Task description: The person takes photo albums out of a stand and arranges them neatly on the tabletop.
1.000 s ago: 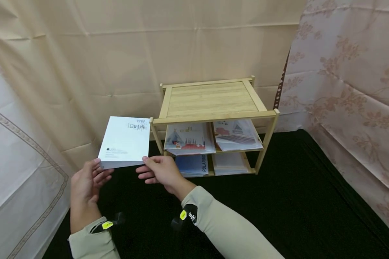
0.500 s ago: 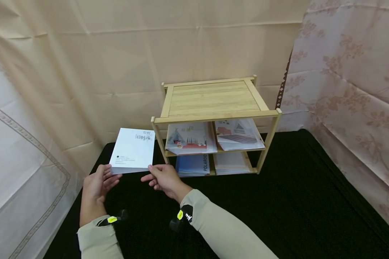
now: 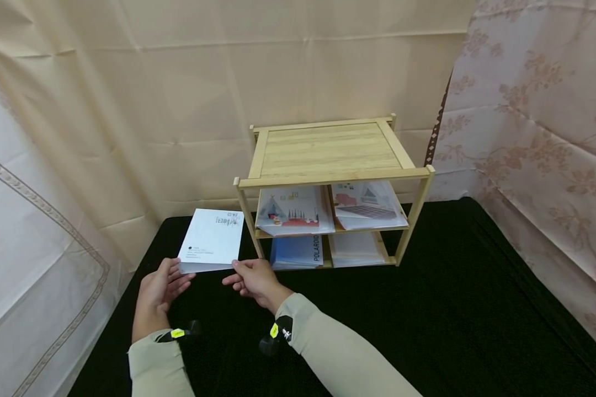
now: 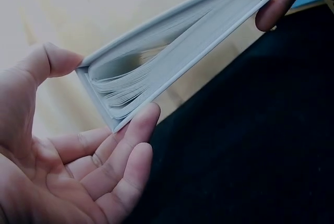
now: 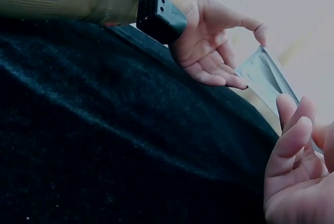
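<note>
A white hardcover book (image 3: 211, 236) with Chinese print on its cover is held between both hands, left of the wooden rack. My left hand (image 3: 161, 289) pinches its near left corner, thumb on the upper cover and fingers beneath. My right hand (image 3: 257, 280) pinches the near right corner, thumb on top, close to the rack's front left leg. In the left wrist view, the pages (image 4: 177, 62) fan slightly apart between the covers. The right wrist view has the left hand (image 5: 211, 41) at the book's far end.
The two-tier wooden rack (image 3: 328, 151) holds picture-covered books (image 3: 295, 212), books with a laptop picture (image 3: 365, 207), blue "POLAROID" books (image 3: 295, 252) and white books (image 3: 356, 249). Black cloth (image 3: 477, 303) covers the table. Cream curtain (image 3: 179, 82) hangs behind, patterned cloth (image 3: 541, 138) to the right.
Both hands have lowered the book and brought it nearer and slightly right, beside the rack's left leg. The grip at both corners looks the same.
</note>
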Action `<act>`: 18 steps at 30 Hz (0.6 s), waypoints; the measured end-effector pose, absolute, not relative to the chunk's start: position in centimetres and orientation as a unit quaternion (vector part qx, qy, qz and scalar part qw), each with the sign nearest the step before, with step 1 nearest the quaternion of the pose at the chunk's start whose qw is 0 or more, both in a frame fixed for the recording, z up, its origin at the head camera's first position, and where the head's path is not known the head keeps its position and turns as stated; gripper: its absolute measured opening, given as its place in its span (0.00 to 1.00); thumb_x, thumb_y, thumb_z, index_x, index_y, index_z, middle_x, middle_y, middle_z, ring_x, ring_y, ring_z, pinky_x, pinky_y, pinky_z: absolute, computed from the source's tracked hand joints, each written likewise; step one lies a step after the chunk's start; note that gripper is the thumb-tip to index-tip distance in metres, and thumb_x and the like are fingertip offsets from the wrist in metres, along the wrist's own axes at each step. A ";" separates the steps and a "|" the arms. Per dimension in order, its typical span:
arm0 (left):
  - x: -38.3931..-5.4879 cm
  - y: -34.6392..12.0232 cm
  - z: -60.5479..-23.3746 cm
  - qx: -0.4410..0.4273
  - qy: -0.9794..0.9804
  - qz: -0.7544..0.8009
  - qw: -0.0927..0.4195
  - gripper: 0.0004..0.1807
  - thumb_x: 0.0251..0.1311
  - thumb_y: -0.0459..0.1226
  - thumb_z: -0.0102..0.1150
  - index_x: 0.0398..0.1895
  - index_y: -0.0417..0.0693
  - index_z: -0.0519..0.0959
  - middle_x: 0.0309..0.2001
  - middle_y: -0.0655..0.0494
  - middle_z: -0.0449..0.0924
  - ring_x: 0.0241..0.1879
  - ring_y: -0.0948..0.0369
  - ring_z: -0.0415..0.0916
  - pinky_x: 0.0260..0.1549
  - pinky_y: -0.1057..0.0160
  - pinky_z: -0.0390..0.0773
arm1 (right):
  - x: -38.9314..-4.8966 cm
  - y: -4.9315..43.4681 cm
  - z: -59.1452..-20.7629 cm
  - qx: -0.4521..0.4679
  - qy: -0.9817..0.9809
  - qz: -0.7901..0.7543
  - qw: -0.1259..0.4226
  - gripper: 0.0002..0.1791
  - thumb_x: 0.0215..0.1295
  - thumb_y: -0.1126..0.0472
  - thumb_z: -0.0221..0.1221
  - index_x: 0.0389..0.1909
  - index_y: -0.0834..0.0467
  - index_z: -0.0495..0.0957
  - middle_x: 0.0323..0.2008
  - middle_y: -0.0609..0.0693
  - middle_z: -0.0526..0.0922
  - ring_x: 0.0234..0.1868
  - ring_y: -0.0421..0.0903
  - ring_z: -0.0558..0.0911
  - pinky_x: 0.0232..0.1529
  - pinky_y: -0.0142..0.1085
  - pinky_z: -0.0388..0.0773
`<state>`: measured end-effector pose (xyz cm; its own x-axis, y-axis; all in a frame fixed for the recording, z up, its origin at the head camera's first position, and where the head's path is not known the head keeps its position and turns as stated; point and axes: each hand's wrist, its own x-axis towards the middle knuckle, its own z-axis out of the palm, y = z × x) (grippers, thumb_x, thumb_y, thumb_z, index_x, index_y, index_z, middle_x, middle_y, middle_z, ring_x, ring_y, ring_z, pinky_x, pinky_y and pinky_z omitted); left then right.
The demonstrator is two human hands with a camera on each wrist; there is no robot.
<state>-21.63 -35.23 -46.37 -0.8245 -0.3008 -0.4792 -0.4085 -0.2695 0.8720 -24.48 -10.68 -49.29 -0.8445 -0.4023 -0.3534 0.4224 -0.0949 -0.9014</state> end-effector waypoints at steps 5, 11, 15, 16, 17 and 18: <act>-21.7 -35.5 -47.1 -0.282 0.629 0.723 0.055 0.26 0.73 0.55 0.56 0.64 0.51 0.72 0.35 0.65 0.89 0.39 0.66 0.88 0.37 0.70 0.85 | -24.5 -10.8 -50.0 0.016 0.610 -0.740 0.281 0.20 0.76 0.48 0.58 0.61 0.54 0.79 0.35 0.52 0.92 0.20 0.34 0.79 0.19 0.22 0.74; -21.9 -35.6 -47.8 -0.276 0.632 0.722 0.054 0.27 0.73 0.54 0.55 0.67 0.50 0.71 0.37 0.65 0.87 0.41 0.66 0.87 0.40 0.69 0.86 | -24.5 -10.7 -50.3 0.020 0.607 -0.738 0.293 0.22 0.76 0.49 0.58 0.65 0.53 0.77 0.35 0.53 0.92 0.21 0.34 0.80 0.20 0.22 0.75; -21.9 -35.7 -48.2 -0.285 0.639 0.712 0.051 0.26 0.73 0.54 0.56 0.66 0.51 0.72 0.37 0.65 0.87 0.40 0.66 0.88 0.41 0.69 0.86 | -24.5 -10.4 -50.3 0.018 0.604 -0.734 0.310 0.23 0.76 0.49 0.57 0.66 0.53 0.76 0.36 0.53 0.92 0.22 0.35 0.80 0.21 0.23 0.76; -21.9 -35.7 -48.3 -0.288 0.644 0.707 0.050 0.26 0.73 0.54 0.56 0.65 0.51 0.72 0.37 0.65 0.87 0.39 0.66 0.87 0.41 0.70 0.86 | -24.5 -10.4 -50.3 0.014 0.604 -0.732 0.315 0.22 0.76 0.49 0.57 0.65 0.53 0.76 0.36 0.53 0.92 0.22 0.35 0.80 0.21 0.23 0.76; -21.9 -35.6 -48.4 -0.290 0.649 0.701 0.049 0.26 0.73 0.54 0.55 0.65 0.50 0.72 0.36 0.65 0.87 0.39 0.67 0.87 0.41 0.70 0.86 | -24.5 -10.3 -50.4 0.011 0.604 -0.730 0.321 0.22 0.76 0.49 0.57 0.65 0.54 0.77 0.36 0.53 0.92 0.22 0.35 0.80 0.22 0.23 0.76; -21.9 -35.6 -48.4 -0.291 0.654 0.696 0.048 0.26 0.73 0.54 0.55 0.65 0.50 0.72 0.36 0.65 0.87 0.38 0.67 0.87 0.42 0.70 0.86 | -24.5 -10.3 -50.4 0.007 0.604 -0.728 0.325 0.22 0.76 0.49 0.57 0.65 0.54 0.77 0.37 0.53 0.92 0.22 0.35 0.81 0.22 0.23 0.77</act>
<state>-21.92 -35.61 -48.43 -0.8264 -0.3139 -0.4675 -0.4470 -0.1391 0.8837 -24.53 -10.25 -50.39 -0.7883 -0.4650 -0.4030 0.4819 -0.0593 -0.8742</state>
